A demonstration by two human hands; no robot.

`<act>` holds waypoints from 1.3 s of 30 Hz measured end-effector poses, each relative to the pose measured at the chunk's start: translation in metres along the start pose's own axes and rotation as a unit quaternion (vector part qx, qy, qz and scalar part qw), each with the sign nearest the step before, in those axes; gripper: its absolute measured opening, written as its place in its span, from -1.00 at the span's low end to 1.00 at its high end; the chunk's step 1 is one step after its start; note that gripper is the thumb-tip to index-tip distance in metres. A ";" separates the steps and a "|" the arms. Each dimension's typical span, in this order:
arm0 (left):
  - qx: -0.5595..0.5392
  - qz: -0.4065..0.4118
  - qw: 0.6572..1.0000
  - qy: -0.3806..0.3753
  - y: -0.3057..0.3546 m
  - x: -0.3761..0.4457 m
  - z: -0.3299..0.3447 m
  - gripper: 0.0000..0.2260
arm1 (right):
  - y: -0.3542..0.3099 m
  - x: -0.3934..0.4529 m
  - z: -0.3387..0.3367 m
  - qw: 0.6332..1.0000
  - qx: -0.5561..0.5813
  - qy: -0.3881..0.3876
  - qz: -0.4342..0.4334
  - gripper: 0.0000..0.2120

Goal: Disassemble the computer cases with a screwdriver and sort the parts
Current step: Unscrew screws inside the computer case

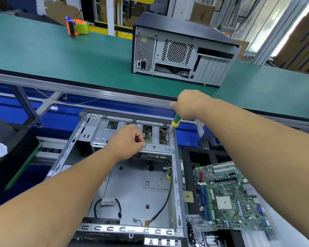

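With side panel off and interior exposed, open computer case (132, 184) lying flat beneath both hands. Bare grey metal chassis; perforated rails along both long edges; stamped drive cage (132, 138) at far end, cut with rectangular windows. Floor of case mostly stripped: small mounting plate, loose black cables (165, 196), one ending in a yellow connector.

Left hand (127, 139) resting on drive cage, fingers curled, thumb and fingertips pinching at cage edge; exact item pinched too small to tell.

Right hand (189, 104) closed around screwdriver (174, 124), just beyond and to the right of left hand. Handle green with yellow band; shaft angled down, tip on a screw at far right corner of cage.

Right of case, under right forearm: removed green motherboard (230, 193) with white CPU socket, blue and green memory slots, lying on black tray (189, 157).

Beyond both hands, on green conveyor belt (61, 56): second closed computer case (180, 50), black, rear panel facing here, mesh fan vent and power socket visible. Far left on belt: orange tape dispenser (76, 26) with green tape.
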State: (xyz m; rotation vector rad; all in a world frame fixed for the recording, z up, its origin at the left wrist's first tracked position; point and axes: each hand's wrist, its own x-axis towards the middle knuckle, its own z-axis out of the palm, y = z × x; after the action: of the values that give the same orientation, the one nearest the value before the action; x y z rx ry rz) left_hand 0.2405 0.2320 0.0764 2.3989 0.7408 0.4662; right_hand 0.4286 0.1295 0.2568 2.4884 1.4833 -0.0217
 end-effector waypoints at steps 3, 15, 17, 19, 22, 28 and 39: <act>-0.001 0.001 1.000 0.004 0.000 0.000 0.000 -0.82 | -0.001 0.001 -0.002 0.995 0.064 -0.013 -0.074 -0.82; -0.059 -0.021 0.998 0.004 0.003 0.000 -0.002 -0.88 | -0.004 -0.003 0.000 0.998 -0.049 0.002 -0.048 -0.72; -0.062 -0.012 0.998 0.016 0.010 0.002 0.000 -0.86 | 0.000 -0.003 0.001 0.997 0.019 -0.013 -0.075 -0.96; -0.063 0.010 0.997 0.037 0.023 0.006 0.009 -0.80 | 0.005 -0.003 -0.002 0.984 0.118 -0.060 -0.119 -0.71; -0.094 -0.004 0.993 0.075 0.051 0.015 0.030 -0.75 | 0.004 -0.003 -0.003 0.981 0.138 -0.058 -0.122 -0.77; -0.154 -0.083 0.983 0.062 0.082 0.042 0.062 -0.90 | -0.004 0.003 0.016 0.984 0.119 0.075 -0.108 -0.94; -0.115 -0.096 0.982 0.115 0.083 0.039 0.079 -0.82 | 0.004 -0.008 0.009 0.993 0.097 0.069 0.002 -0.63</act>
State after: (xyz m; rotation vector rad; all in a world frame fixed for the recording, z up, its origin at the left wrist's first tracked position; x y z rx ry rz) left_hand 0.3418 0.1658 0.0734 2.0568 0.9529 0.7150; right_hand 0.4295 0.1185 0.2500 2.6949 1.6002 0.0082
